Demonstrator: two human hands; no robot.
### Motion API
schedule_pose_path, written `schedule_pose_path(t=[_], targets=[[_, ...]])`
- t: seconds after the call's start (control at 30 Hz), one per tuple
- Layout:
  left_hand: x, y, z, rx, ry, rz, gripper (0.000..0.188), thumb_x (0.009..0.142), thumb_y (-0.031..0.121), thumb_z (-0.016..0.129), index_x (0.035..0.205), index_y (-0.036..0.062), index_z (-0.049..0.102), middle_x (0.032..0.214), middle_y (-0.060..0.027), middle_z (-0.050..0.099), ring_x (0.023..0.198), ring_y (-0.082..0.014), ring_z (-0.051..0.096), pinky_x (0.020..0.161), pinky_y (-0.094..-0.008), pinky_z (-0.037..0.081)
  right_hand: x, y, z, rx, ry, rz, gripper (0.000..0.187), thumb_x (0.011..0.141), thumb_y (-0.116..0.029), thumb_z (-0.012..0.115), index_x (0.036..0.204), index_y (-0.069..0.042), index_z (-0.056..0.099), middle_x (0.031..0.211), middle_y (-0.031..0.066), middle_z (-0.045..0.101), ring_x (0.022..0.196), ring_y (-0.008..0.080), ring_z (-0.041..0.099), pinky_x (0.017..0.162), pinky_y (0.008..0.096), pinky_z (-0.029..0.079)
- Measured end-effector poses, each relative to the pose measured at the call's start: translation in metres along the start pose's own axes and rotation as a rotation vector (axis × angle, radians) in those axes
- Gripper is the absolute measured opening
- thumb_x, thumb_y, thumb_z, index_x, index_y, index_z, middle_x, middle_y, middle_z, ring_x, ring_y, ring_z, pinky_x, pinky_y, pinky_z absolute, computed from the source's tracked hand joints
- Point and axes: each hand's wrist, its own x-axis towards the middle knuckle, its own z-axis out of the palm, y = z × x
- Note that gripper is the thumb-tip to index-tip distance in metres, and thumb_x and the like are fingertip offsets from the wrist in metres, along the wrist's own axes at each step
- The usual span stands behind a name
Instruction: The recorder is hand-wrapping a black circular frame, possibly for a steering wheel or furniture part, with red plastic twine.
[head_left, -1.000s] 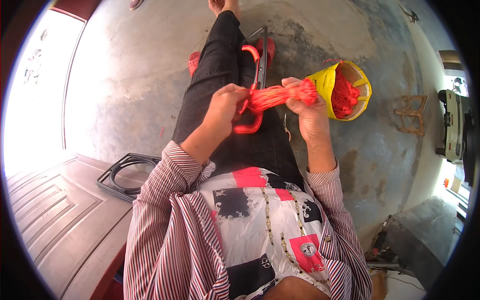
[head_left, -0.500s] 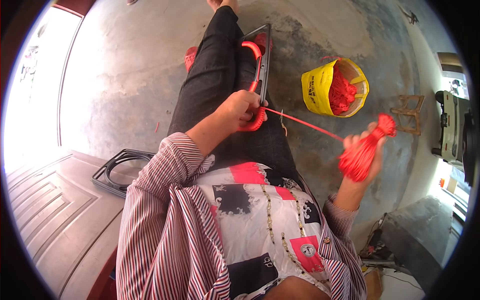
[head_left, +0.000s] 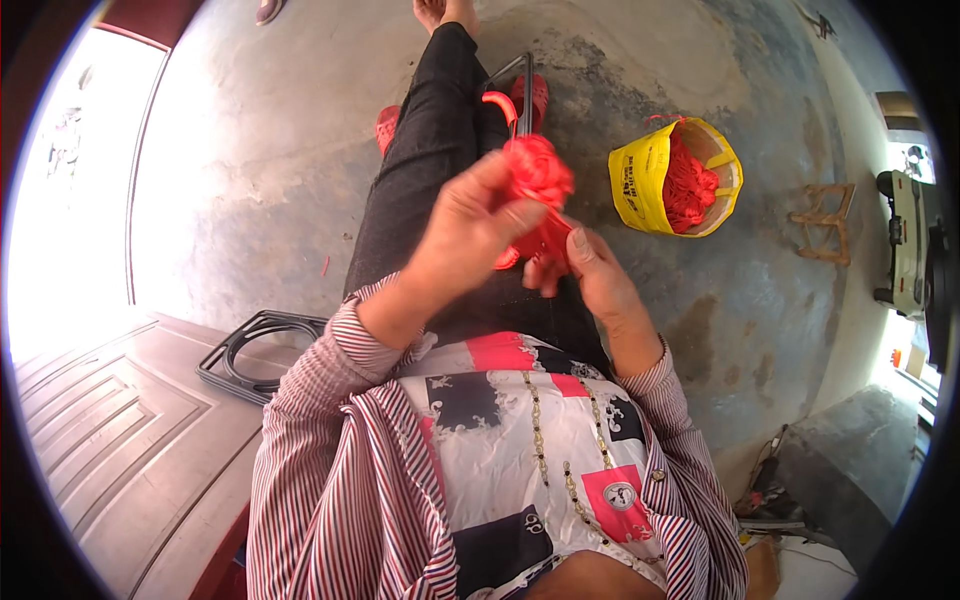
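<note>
A bundle of red cord (head_left: 540, 178) hangs over my lap, slightly blurred. My left hand (head_left: 465, 225) is closed round its upper part, thumb across the strands. My right hand (head_left: 598, 275) pinches the bundle's lower end, close beside the left. Behind them, against my legs, leans a dark frame (head_left: 528, 85) whose curved inner ring (head_left: 498, 98) is wrapped in red cord. Most of that frame is hidden by my hands and the bundle.
On the floor to the right stands a yellow bag (head_left: 640, 185) holding more red cord (head_left: 688, 185). A small wooden stool (head_left: 826, 225) is farther right. At the left, another black frame (head_left: 225, 365) lies on a grey panelled surface (head_left: 120, 420).
My right hand has brought the cord bundle leftward from the right side to my lap. The left hand has gone from the wrapped ring to the bundle.
</note>
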Motion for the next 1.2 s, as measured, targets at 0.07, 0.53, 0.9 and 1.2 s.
schedule_pose_path(t=[0.07,0.53,0.9,1.2], targets=[[0.012,-0.009,-0.032,0.340,0.075,0.342,0.039,0.079,-0.017,0.056,0.110,0.0053,0.064,0.112,-0.0051,0.060,0.100,-0.0121,0.058,0.086,-0.0260,0.048,0.008,-0.008,-0.020,0.076,-0.030,-0.102,0.048,0.097,-0.039,0.052,0.125,-0.001,0.055,0.082,0.0083,0.066,0.073,0.0117,0.059,0.063,0.0214,0.045],[0.023,-0.066,-0.039,1.186,0.008,0.001,0.033,0.069,0.003,0.065,0.101,0.0029,0.058,0.094,-0.0137,0.061,0.094,-0.0345,0.059,0.086,-0.0399,0.049,0.059,0.002,-0.027,-0.893,0.173,-0.081,0.031,0.070,-0.021,0.074,0.090,0.000,0.063,0.092,0.0182,0.060,0.081,0.0342,0.062,0.072,0.0383,0.048],[0.030,-0.112,-0.034,-0.236,0.184,-0.472,0.054,0.074,0.008,0.056,0.126,-0.0027,0.048,0.103,-0.0087,0.058,0.099,-0.0175,0.051,0.094,-0.0284,0.036,0.005,-0.036,-0.023,0.222,0.198,-0.530,0.030,0.071,-0.011,0.074,0.093,0.000,0.056,0.111,0.0182,0.059,0.100,0.0205,0.056,0.085,0.0297,0.045],[0.027,-0.085,-0.026,-0.055,0.265,-0.564,0.054,0.067,0.003,0.049,0.121,0.0020,0.048,0.097,-0.0041,0.049,0.093,-0.0171,0.046,0.094,-0.0265,0.033,-0.062,-0.040,0.055,0.229,-0.113,-0.253,0.045,0.064,-0.012,0.081,0.093,-0.007,0.046,0.082,0.0097,0.060,0.072,0.0189,0.056,0.075,0.0358,0.044]])
